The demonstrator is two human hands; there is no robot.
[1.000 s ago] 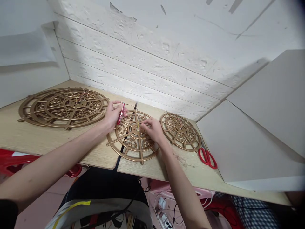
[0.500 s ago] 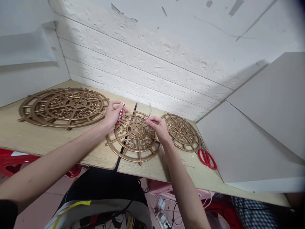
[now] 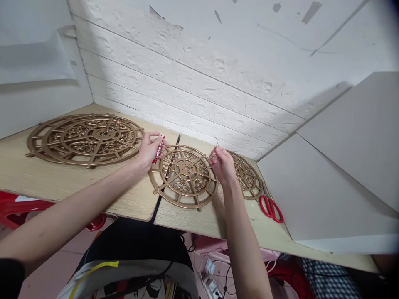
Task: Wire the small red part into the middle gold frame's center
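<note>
A small gold filigree wheel (image 3: 184,177) lies flat on the wooden table (image 3: 131,199), straddling the seam between two boards. My left hand (image 3: 149,152) rests at its left rim, fingers closed round a small red tool (image 3: 158,150). My right hand (image 3: 222,164) hovers at the wheel's right rim, pinching a thin wire (image 3: 204,159) that runs back to the wheel's hub. Behind my right hand lies a second small gold wheel (image 3: 247,178), partly covered by it.
A stack of large gold wheels (image 3: 84,139) lies at the table's left. Red scissors (image 3: 270,206) sit by the right wheel. White boards (image 3: 336,174) lean at the right. A white brick-pattern wall (image 3: 199,74) stands close behind. Cables and a power strip (image 3: 215,274) lie below the table edge.
My right hand moved from the wheel's hub to the right, drawing the thin wire out. The small wheel shifted slightly right. My left hand stayed put with the red tool.
</note>
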